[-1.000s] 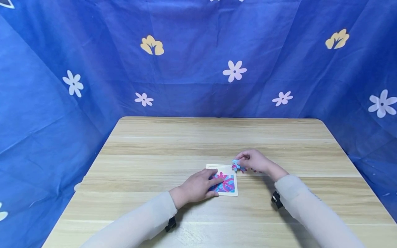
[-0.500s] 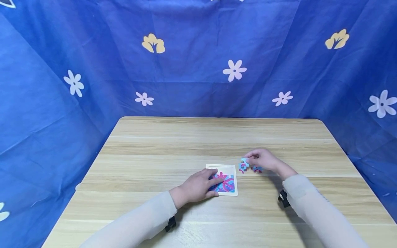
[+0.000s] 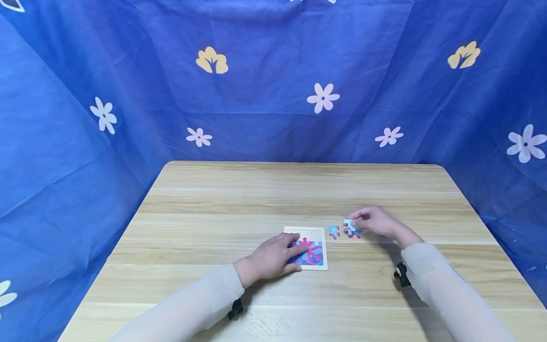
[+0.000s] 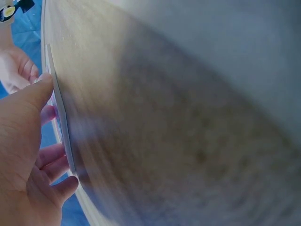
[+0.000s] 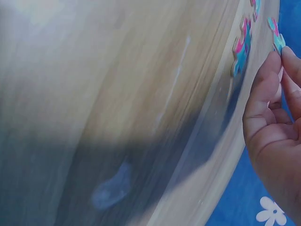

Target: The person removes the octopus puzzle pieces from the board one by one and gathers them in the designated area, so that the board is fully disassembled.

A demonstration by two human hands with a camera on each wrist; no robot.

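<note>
My left hand (image 3: 273, 256) rests on a small white-framed jigsaw tray (image 3: 325, 259), its fingers spread over it. In the left wrist view, fingertips touch the tray's edge (image 4: 65, 125). Pink and blue puzzle pieces (image 3: 314, 257) fill the tray's near part; its far strip shows bare. To the right, my right hand (image 3: 377, 223) pinches a light blue and pink puzzle piece (image 5: 276, 36) between thumb and fingers, raised over the table. Close below it lies another puzzle piece (image 5: 241, 47), partly covered in the head view. A further loose piece (image 3: 334, 232) lies between it and the tray.
The wood-grain table (image 3: 239, 199) has rounded far corners. Blue cloth (image 3: 265, 71) with flower prints hangs behind it and along both sides. A black wrist device (image 3: 401, 274) sits under the right sleeve, another (image 3: 235, 308) under the left.
My right hand has moved right from the tray's far right corner, still pinching a puzzle piece. One loose piece now shows uncovered beside the tray. The left hand has stayed in place.
</note>
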